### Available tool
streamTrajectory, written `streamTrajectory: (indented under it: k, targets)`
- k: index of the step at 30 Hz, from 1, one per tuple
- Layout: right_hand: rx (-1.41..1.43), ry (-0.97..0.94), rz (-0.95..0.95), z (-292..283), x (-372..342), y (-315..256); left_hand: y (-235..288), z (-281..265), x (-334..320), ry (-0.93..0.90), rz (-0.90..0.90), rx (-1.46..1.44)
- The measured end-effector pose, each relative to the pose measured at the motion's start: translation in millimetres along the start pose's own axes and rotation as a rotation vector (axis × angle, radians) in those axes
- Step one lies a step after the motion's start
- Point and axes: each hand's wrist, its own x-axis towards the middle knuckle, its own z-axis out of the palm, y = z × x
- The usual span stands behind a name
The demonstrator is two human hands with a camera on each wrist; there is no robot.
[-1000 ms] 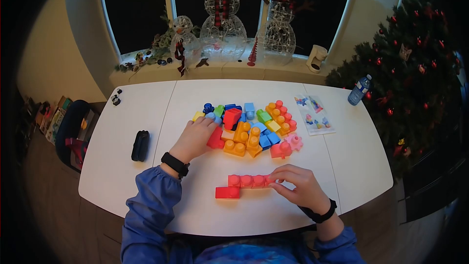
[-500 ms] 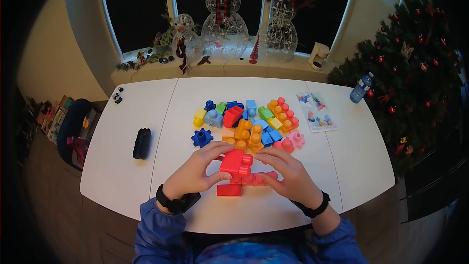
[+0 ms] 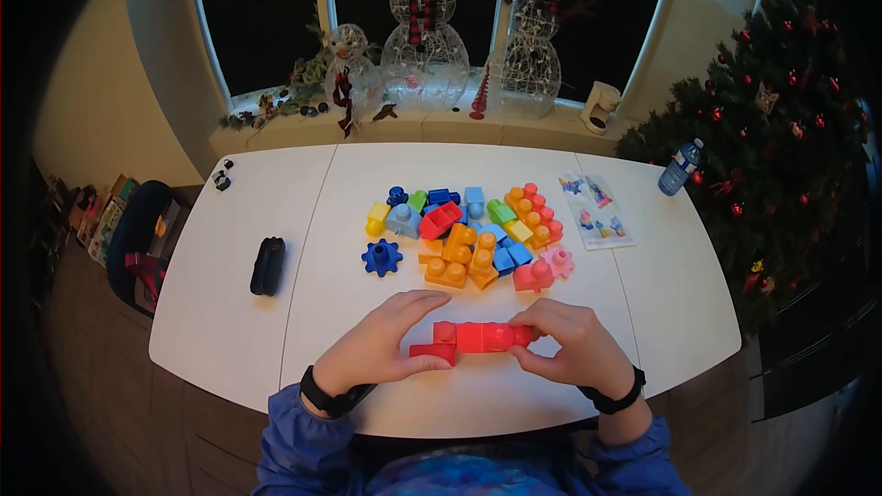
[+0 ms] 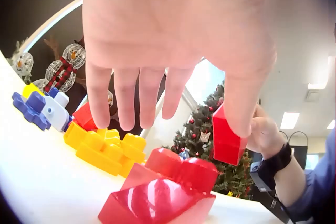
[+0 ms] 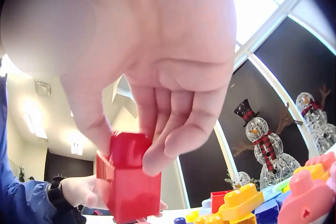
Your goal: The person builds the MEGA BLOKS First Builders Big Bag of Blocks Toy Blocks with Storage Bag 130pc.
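Red block (image 3: 483, 338) clamped in the grip of the right hand (image 3: 579, 340), thumb on one side and fingers on the other, studs toward that hand; held over the near middle of the surface (image 3: 216, 331). Left hand (image 3: 372, 342) holding nothing, as far as visible: fingers spread, thumb apart, curved around the left end of the red pieces (image 3: 445, 332). Contact between thumb and lower block (image 3: 430, 351): cannot tell. Work probably near its beginning: only a few red pieces together on the surface, apparently joined, with the held block likely meant to be added. Cannot tell whether seated. Beyond, a loose pile (image 3: 460, 242) left, mostly unused by the look of it: orange blocks (image 3: 447, 273), blue gear (image 3: 381, 258), pink gear (image 3: 559, 263). Leaflet (image 3: 597, 211) with pictured models right of the pile, bottle (image 3: 681, 165) past it, black case (image 3: 267, 265) well apart on the left.
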Motion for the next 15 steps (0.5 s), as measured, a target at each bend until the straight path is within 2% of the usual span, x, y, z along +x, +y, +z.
streamTrajectory:
  k: [4,7,10,15]
  targets:
    - [-0.091,-0.214,0.006,6.1,-4.6,2.6,-6.4,12.4,-8.1,-0.02,0.009,0.073]
    - [-0.213,-0.215,-0.077,28.2,-8.3,14.8,-10.7,18.2,-9.2,-0.028,0.007,0.098]
    - [-0.288,-0.26,-0.027,42.2,-9.7,15.5,-13.9,19.6,-9.7,-0.026,0.002,0.11]
    - [-0.371,-0.195,-0.034,50.7,-9.1,17.5,-16.6,22.4,-8.4,-0.032,-0.009,0.132]
